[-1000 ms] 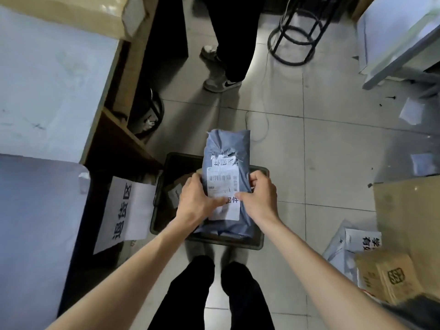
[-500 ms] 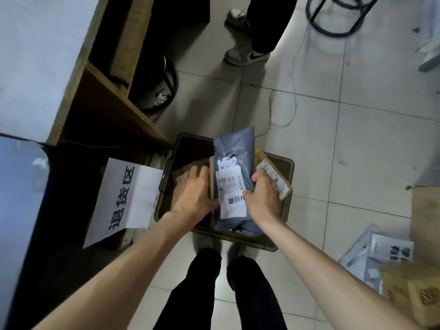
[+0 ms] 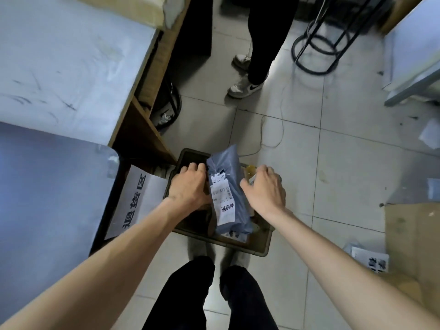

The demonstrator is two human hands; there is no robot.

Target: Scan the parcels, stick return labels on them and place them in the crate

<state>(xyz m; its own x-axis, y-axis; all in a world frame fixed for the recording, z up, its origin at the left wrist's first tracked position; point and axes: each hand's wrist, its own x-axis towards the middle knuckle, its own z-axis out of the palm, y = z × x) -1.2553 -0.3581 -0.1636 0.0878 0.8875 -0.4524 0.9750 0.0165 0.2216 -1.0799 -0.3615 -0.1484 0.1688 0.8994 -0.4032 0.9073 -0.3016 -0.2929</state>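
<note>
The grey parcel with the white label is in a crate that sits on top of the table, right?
Not quite. The crate sits on the floor beside the table, not on top of it, as the head view shows. The grey parcel with the white label is in it.

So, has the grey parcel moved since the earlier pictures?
Yes. The grey parcel has gone down into the crate: earlier it was held above the rim, now it lies inside, its far end still over the far rim.
</note>
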